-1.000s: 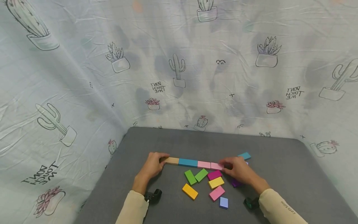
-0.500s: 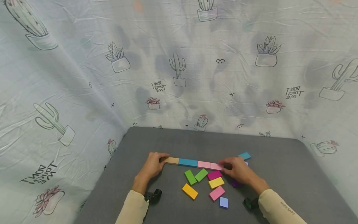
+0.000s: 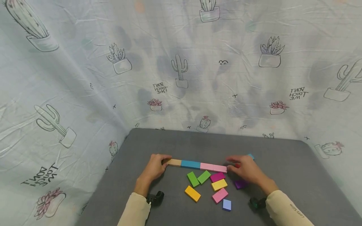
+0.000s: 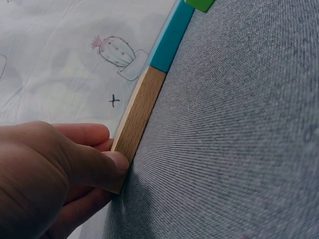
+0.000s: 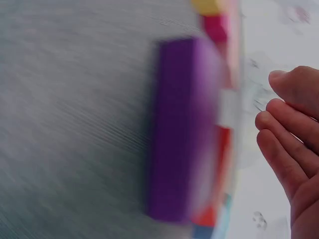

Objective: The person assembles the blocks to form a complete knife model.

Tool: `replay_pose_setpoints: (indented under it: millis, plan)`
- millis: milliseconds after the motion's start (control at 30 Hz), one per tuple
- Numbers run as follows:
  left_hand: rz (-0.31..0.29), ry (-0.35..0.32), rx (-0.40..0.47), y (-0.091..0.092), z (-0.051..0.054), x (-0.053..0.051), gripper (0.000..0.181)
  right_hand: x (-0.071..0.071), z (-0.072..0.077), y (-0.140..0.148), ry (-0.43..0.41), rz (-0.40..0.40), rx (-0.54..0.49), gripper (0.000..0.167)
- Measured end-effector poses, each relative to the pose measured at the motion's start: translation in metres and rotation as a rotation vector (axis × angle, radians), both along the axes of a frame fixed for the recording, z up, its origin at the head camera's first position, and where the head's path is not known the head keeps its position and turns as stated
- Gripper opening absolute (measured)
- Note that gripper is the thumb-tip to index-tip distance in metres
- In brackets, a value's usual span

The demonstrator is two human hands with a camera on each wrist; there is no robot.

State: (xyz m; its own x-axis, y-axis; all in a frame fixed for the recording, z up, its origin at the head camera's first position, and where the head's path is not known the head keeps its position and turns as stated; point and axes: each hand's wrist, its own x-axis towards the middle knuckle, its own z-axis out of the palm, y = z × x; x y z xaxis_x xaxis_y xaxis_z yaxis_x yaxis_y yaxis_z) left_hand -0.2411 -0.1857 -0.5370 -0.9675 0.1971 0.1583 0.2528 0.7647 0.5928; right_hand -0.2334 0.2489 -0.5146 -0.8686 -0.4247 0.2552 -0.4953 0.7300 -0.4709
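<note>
My left hand (image 3: 153, 168) pinches the left end of a bare wood block (image 4: 139, 109) between thumb and fingers. That block heads a straight row on the table, touching a blue block (image 3: 190, 164), then two pink blocks (image 3: 207, 166) end to end. Just off the row's right end, my right hand (image 3: 244, 169) hovers with its fingers extended and apart from the last pink block (image 3: 220, 169). In the right wrist view, nothing lies between its thumb and fingers. Near it are a purple block (image 5: 174, 134), blurred, and a red block (image 3: 238, 165), partly hidden by the hand.
In front of the row lie loose blocks: two green (image 3: 193, 179), magenta (image 3: 217, 177), yellow (image 3: 219, 185), orange (image 3: 193, 193), pink (image 3: 220, 196) and a small periwinkle one (image 3: 227, 205). Another blue block (image 3: 251, 156) shows behind the right hand. A cactus-print cloth (image 3: 181, 116) stands behind the grey table (image 3: 158, 141).
My right hand has let go of the last pink block and shifted slightly right, uncovering the block's end. My left hand has stayed on the wood block.
</note>
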Motion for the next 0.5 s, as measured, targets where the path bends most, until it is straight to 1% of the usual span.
replay_pose_setpoints:
  millis: [167,233,300,367,500]
  plan:
    - [0.010,0.006,-0.001,0.000,-0.001,0.001,0.034,0.006,0.018,0.018,0.040,-0.106,-0.079,0.035]
    - [0.010,0.013,0.000,0.000,-0.001,0.001,0.034,0.009,0.022,0.025,0.064,-0.141,-0.102,0.036]
    - [0.007,0.016,0.005,0.001,0.000,0.001,0.034,0.014,0.025,0.031,0.073,-0.175,-0.117,0.037]
    - [0.006,0.017,0.007,0.001,0.000,0.001,0.034,0.018,0.026,0.037,0.063,-0.208,-0.129,0.038]
    - [0.009,0.008,0.013,0.001,0.000,0.000,0.034,0.029,0.023,0.045,0.010,-0.262,-0.142,0.039]
